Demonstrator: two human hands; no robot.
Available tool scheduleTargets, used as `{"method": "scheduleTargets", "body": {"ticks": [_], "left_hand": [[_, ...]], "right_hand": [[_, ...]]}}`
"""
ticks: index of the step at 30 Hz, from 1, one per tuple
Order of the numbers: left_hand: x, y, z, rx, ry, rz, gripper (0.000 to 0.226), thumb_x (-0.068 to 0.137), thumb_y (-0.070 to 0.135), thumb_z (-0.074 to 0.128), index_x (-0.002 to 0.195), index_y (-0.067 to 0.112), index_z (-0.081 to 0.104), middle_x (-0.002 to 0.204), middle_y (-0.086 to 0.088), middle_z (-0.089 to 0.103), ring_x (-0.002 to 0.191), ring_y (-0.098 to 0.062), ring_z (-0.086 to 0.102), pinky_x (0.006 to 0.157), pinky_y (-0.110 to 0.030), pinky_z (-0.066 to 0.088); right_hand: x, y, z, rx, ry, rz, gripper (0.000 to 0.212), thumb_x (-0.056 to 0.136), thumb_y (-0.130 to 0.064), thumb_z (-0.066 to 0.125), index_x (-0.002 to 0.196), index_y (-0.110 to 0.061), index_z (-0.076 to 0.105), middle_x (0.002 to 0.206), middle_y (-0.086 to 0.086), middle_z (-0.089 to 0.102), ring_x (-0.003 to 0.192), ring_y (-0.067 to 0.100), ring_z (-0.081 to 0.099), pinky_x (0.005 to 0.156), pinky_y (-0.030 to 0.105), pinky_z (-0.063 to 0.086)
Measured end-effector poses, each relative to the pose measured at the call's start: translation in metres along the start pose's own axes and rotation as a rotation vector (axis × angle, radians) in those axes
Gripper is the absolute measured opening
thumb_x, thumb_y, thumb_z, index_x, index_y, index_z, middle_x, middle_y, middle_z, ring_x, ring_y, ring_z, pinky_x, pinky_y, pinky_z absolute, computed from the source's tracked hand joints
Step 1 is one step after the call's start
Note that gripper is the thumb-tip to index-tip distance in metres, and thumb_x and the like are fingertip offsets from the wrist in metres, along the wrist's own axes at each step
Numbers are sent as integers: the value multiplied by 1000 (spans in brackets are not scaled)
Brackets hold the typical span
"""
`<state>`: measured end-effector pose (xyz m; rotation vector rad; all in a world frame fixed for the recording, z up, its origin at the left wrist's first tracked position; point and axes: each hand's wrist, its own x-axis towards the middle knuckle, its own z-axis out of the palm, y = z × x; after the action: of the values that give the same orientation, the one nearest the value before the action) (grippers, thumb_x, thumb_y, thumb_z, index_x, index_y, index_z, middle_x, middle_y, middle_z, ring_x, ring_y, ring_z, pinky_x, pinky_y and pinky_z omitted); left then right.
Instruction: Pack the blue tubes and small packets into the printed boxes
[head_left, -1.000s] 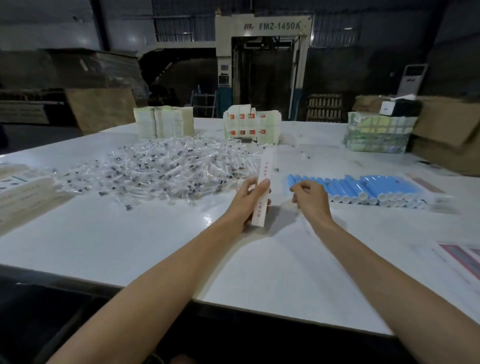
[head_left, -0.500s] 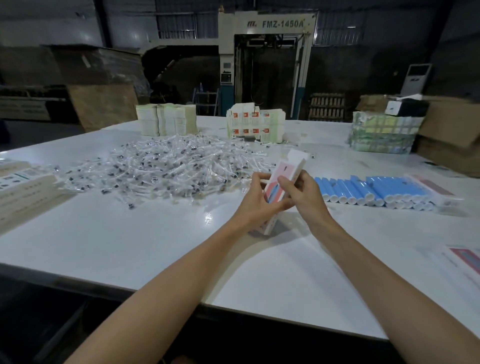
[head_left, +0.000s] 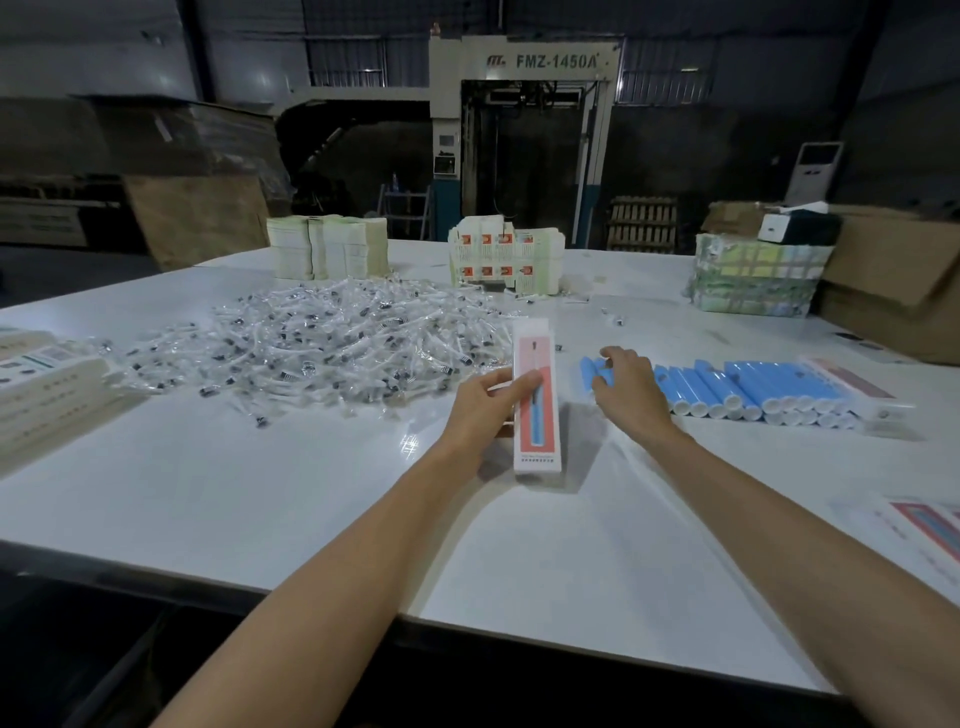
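Observation:
My left hand (head_left: 485, 410) grips a long printed box (head_left: 536, 410), pink and white with a blue picture, held upright over the white table (head_left: 260, 493) with its top flap open. To its right my right hand (head_left: 626, 387) reaches onto the left end of a row of blue tubes (head_left: 753, 389), its fingers curled over the first tube. A wide heap of small clear packets (head_left: 322, 348) lies to the left of the box.
Stacks of flat printed boxes (head_left: 498, 257) and pale cartons (head_left: 327, 254) stand at the back. A wrapped bundle (head_left: 753, 280) and cardboard boxes (head_left: 893, 291) sit back right. More flat boxes (head_left: 47, 395) lie at the left edge, printed sheets (head_left: 930, 525) at the right.
The box has turned upright with its printed face toward me. My right hand has left the box and moved right onto the blue tubes. My left hand keeps its hold.

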<state>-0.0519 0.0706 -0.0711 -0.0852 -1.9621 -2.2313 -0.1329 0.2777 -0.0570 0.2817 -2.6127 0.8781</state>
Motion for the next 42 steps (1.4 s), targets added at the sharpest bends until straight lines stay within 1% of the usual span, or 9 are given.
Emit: {"method": "scheduleTargets", "body": {"ticks": [4,14,18,21,26,33,35,38,42], "left_hand": [[-4,1,-2,-9,7,-26,26,98,34,80,116,16,77,97,-4,84,83,-21,82,67,-29,63],[-11,-1,6,-85,-20,-120,34,93,30,85,120,12,76,101,-12,83,83,-25,80,71,-35,65],[-15,0,6,-109,-42,-135,38,92,32,86,123,13,75,94,-9,82,77,-22,80,61,-30,62],[-15,0,6,-86,-42,-132,39,92,35,86,123,15,74,94,-8,83,77,-21,81,61,-29,62],[-16,-2,4,-76,-72,-130,39,91,38,86,123,19,74,97,-9,83,82,-25,82,62,-30,63],[-15,-2,6,-8,-93,-76,40,91,39,85,124,19,73,100,-6,83,85,-21,82,65,-30,63],[-16,0,7,1,-110,-47,50,86,45,88,125,19,71,102,-6,83,88,-22,82,69,-31,64],[-16,2,6,30,-128,32,53,82,48,88,124,20,71,102,-5,84,92,-22,82,71,-32,64],[-16,4,4,29,-142,78,43,91,40,86,125,20,69,105,-3,84,95,-22,82,71,-32,64]], "right_hand": [[10,11,12,-362,-77,-69,23,102,-15,46,119,-4,57,123,14,58,116,33,55,80,37,41],[-2,3,21,-555,-11,-243,21,96,-14,54,97,0,69,108,18,66,104,35,61,81,38,49],[-15,-5,18,-614,-40,-253,23,104,-23,54,111,-5,67,112,14,67,105,32,61,82,38,46],[-28,-6,16,-678,-86,-223,20,103,-6,52,120,-7,62,123,14,60,113,32,58,86,38,46],[-48,-2,-6,-576,-140,-89,33,97,6,51,128,-4,51,127,16,54,110,33,59,74,33,40],[-56,4,-43,-496,-363,85,39,103,-36,56,130,-8,49,110,9,60,99,28,61,70,34,42],[-61,8,-35,-476,-342,75,16,101,-27,59,105,-12,54,91,2,60,90,26,66,65,33,42],[-55,7,-36,-316,-284,111,26,98,-24,62,80,-14,47,76,3,52,70,23,55,56,32,35],[-37,-21,-77,290,18,130,28,97,-23,69,73,-13,60,65,1,62,64,23,61,59,31,47]]}}
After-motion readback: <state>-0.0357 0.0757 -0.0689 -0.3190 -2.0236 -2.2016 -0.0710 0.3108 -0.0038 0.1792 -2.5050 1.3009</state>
